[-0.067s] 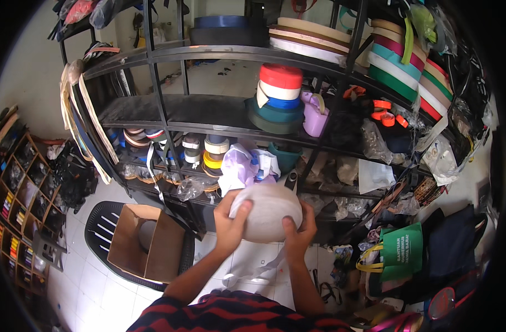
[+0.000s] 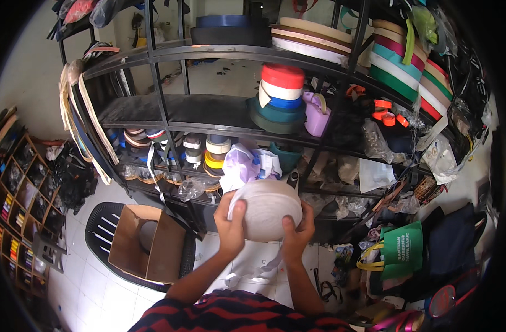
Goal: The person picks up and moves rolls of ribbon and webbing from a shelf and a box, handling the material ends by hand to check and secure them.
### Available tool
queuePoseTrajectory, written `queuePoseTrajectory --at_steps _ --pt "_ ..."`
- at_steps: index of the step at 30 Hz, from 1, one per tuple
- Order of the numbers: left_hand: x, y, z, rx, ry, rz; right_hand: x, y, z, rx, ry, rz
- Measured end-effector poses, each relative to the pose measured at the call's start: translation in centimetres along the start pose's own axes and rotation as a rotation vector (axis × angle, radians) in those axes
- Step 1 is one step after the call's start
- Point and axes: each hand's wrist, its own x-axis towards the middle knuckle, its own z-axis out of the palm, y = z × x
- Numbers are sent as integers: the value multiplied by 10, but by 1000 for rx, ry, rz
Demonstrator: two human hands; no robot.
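Observation:
Between my two hands is a large round roll of white webbing tape (image 2: 265,213), its flat coiled face tipped toward me. My left hand (image 2: 231,224) grips its left edge, thumb on the face and fingers behind. On the opposite edge my right hand (image 2: 298,232) holds it the same way; its fingers are partly hidden behind the roll. A loose end of the tape (image 2: 270,264) hangs below it in front of the white floor tiles. Just beyond the roll lies a crumpled lilac and white plastic bag (image 2: 241,165) on the lower shelf.
A black metal rack (image 2: 203,109) spans the front, with a stack of coloured webbing rolls (image 2: 282,77) and a purple jug (image 2: 317,116). At left, a cardboard box (image 2: 173,252) sits on a black plastic chair (image 2: 101,221). A green bag (image 2: 405,252) stands at right.
The roll has tilted slightly, showing a bit more of its coiled face. Both hands keep their hold on it.

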Motion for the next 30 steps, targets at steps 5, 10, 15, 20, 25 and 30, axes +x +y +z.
queuePoseTrajectory --at_steps 5,10,15,20,25,30 --pt "4 3 -37 -16 -97 -44 -17 11 49 -53 170 -69" --pt "64 50 -81 175 -715 6 -28 12 49 -71 -110 -70" --pt "60 43 -94 353 -648 10 -48 16 73 -116 19 -20" --pt "13 11 -90 -5 -187 -175 -59 20 88 -20 254 -4" --pt "-11 -10 -93 -89 -63 -288 -73 20 93 -75 372 44" --pt "5 -7 -122 -60 -445 -312 -85 20 77 -91 323 -3"
